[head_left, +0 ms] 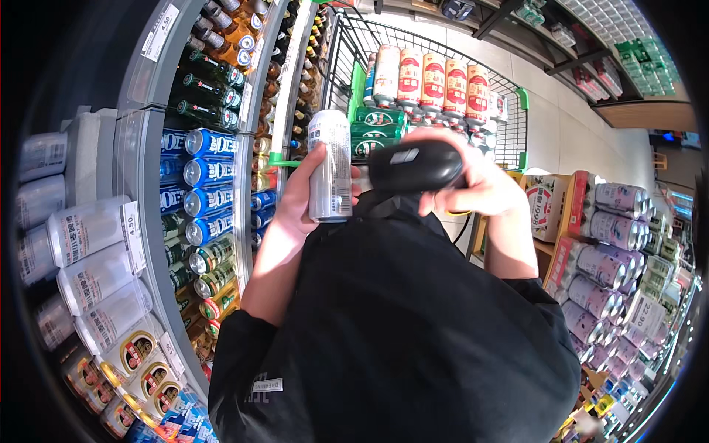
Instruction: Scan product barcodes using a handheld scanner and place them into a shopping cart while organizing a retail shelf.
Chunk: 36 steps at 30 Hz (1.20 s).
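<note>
My left hand (302, 194) holds a tall white and silver drinks can (330, 166) upright, its barcode side facing me. Just to its right, my right hand (482, 177) grips a black handheld barcode scanner (415, 164), slightly blurred, with its head pointed towards the can. Beyond both hands stands a black wire shopping cart (515, 133) with green corner parts. Inside it are several tall cream and red cans (445, 83), a white can (386, 75), green cans (379, 132) lying on their sides and smaller packed cans or bottles partly hidden behind my right hand.
A shelf unit (124, 138) on the left holds blue cans (210, 171), green bottles (210, 88) and large white cans (88, 230). Stacked purple-white cans (601, 266) and a printed carton (545, 205) stand at the right. Tiled floor (545, 122) shows beyond the cart.
</note>
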{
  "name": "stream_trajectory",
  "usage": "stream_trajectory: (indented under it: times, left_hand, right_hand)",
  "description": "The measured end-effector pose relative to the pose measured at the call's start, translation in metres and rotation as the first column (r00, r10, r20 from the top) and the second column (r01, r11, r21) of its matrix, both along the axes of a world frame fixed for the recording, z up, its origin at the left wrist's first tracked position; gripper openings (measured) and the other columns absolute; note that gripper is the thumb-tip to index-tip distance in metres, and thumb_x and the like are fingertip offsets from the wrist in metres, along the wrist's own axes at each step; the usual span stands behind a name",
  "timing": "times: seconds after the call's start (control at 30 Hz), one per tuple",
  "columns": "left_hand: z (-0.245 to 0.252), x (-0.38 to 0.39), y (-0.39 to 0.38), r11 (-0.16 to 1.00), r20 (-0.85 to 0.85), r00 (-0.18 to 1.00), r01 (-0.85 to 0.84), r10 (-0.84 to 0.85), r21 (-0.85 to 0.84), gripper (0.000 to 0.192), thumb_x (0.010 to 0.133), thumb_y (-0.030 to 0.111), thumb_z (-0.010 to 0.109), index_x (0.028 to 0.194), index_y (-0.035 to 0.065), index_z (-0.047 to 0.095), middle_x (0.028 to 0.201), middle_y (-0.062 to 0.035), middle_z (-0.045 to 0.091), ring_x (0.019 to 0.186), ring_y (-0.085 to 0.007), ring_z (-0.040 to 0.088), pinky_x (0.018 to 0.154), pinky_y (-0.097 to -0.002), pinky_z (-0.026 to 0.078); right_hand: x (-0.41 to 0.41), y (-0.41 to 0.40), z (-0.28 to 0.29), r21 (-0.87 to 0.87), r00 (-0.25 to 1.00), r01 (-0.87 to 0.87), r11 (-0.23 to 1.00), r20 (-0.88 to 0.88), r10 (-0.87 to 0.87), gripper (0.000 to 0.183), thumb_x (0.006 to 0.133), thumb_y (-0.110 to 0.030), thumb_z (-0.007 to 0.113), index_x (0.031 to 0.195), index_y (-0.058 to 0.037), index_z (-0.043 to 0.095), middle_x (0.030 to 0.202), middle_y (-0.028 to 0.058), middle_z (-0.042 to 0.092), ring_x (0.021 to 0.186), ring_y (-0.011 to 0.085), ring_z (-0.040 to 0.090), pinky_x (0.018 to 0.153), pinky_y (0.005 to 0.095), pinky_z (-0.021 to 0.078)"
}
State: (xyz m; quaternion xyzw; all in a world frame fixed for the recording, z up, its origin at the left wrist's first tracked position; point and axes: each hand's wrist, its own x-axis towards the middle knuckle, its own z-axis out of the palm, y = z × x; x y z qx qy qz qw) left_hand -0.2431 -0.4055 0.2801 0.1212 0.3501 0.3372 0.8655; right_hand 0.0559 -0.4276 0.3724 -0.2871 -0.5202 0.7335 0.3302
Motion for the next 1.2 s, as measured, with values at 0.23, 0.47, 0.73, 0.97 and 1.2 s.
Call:
stream_trajectory:
  times: [0.23, 0.47, 0.73, 0.97, 1.2]
  left_hand:
    - [0.01, -0.001, 0.006, 1.0, 0.019, 1.0, 0.007, -0.007, 0.009, 0.057, 0.104, 0.051, 0.053, 0.125, -0.0018, 0.058, 0.098, -0.0178, 0.073, 0.084, -0.0258, 0.075, 0.07, -0.0363, 0.063]
    - [0.009, -0.004, 0.01, 1.0, 0.051, 0.998, 0.025, -0.025, 0.004, 0.056, 0.104, 0.051, 0.053, 0.125, -0.0011, 0.059, 0.101, -0.0188, 0.073, 0.086, -0.0259, 0.075, 0.072, -0.0377, 0.064]
    - [-0.008, -0.011, 0.01, 1.0, 0.157, 0.987, 0.031, -0.03, 0.0, 0.062, 0.104, 0.054, 0.053, 0.128, -0.0028, 0.059, 0.107, -0.0179, 0.072, 0.096, -0.0256, 0.074, 0.081, -0.0403, 0.063]
    - [-0.026, -0.015, 0.011, 0.961, 0.529, 0.841, -0.042, -0.115, 0.275, 0.083, 0.099, 0.066, 0.052, 0.143, -0.0052, 0.045, 0.127, -0.0203, 0.063, 0.112, -0.0297, 0.068, 0.087, -0.0474, 0.061]
    - [-0.007, -0.011, 0.016, 0.988, 0.162, 0.987, -0.019, -0.006, 0.155, 0.067, 0.106, 0.054, 0.049, 0.14, -0.0027, 0.049, 0.121, -0.0209, 0.066, 0.104, -0.03, 0.071, 0.086, -0.0445, 0.062]
  right_hand:
    - [-0.019, 0.003, -0.02, 0.239, 0.964, -0.165, 0.957, 0.244, 0.105, 0.082, 0.076, -0.007, 0.077, 0.15, 0.0001, 0.042, 0.14, 0.0137, 0.056, 0.132, 0.0275, 0.053, 0.112, 0.0393, 0.0398]
    - [-0.019, 0.008, -0.023, 0.196, 0.98, -0.138, 0.971, 0.168, 0.105, 0.081, 0.074, -0.01, 0.078, 0.148, 0.0003, 0.046, 0.142, 0.0135, 0.053, 0.134, 0.0263, 0.05, 0.113, 0.0394, 0.037]
    - [-0.022, 0.008, -0.023, 0.192, 0.977, -0.085, 0.978, 0.208, 0.044, 0.08, 0.077, -0.009, 0.077, 0.149, -0.0011, 0.044, 0.142, 0.0128, 0.054, 0.135, 0.0247, 0.05, 0.114, 0.0394, 0.0365]
    - [-0.016, 0.005, -0.026, 0.223, 0.986, 0.05, 0.973, 0.143, -0.084, 0.081, 0.077, -0.012, 0.085, 0.148, 0.0007, 0.047, 0.143, 0.0131, 0.057, 0.133, 0.0229, 0.054, 0.113, 0.0383, 0.0404]
    - [-0.02, -0.005, -0.014, 0.435, 0.929, -0.061, 0.898, 0.354, -0.109, 0.079, 0.08, -0.02, 0.084, 0.149, -0.006, 0.047, 0.135, 0.0137, 0.064, 0.124, 0.0295, 0.063, 0.105, 0.0404, 0.048]
